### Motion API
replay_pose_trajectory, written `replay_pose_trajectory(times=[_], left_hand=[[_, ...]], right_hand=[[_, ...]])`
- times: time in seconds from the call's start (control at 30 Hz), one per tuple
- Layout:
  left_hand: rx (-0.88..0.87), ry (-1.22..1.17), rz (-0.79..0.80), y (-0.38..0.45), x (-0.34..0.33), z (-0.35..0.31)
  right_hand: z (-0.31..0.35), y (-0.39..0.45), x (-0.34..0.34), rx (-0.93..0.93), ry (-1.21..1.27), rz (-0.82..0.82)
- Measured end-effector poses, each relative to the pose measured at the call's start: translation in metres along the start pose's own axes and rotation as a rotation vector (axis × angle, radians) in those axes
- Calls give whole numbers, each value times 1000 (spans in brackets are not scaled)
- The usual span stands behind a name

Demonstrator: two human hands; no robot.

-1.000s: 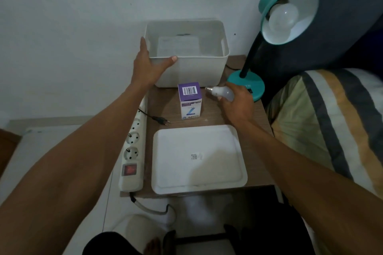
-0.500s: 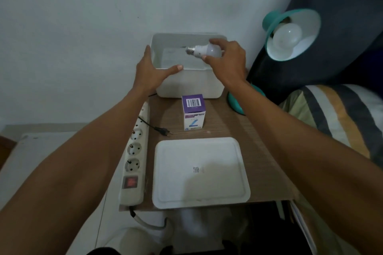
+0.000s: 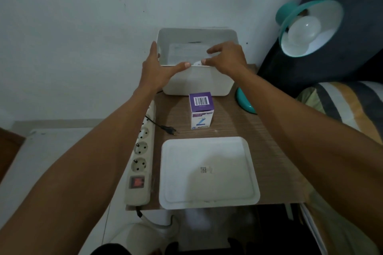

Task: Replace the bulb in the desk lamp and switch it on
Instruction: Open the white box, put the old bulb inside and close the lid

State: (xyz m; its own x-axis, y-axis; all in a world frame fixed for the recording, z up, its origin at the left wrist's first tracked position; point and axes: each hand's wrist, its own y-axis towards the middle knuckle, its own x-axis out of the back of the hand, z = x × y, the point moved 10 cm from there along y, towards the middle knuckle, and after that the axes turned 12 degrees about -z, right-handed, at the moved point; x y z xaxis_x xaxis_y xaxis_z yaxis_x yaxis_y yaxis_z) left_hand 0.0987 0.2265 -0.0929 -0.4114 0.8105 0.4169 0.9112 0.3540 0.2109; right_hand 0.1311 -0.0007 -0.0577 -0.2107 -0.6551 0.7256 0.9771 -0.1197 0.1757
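Purple bulb box [image 3: 201, 109] shows a barcode label.

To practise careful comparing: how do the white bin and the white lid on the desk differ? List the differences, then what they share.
The white bin is deep and open-topped; the white lid is flat and shallow. The bin stands at the desk's back by the wall; the lid lies at the near edge. The left hand grips the bin's rim; nothing touches the lid. Both are white with rounded corners.

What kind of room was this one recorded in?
Probably a bedroom, at a bedside table: striped bedding lies right of the small wooden table, a teal desk lamp stands on it, and a power strip runs along its left edge.
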Motion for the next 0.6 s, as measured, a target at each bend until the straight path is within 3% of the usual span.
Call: replay_pose_trajectory(times=[0.17,0.33,0.47,0.6], left_hand=[[51,49,53,-1,3,-5],[141,109,-18,-38,24,3],[121,86,-54,-102,43,9],[133,139,15,-171,49,19]], right_hand=[[4,-17,30,65,58,-216],[-3,-56,73,111,99,-422],[-33,-97,85,3,79,-397],[-70,-156,76,-150,40,-285]])
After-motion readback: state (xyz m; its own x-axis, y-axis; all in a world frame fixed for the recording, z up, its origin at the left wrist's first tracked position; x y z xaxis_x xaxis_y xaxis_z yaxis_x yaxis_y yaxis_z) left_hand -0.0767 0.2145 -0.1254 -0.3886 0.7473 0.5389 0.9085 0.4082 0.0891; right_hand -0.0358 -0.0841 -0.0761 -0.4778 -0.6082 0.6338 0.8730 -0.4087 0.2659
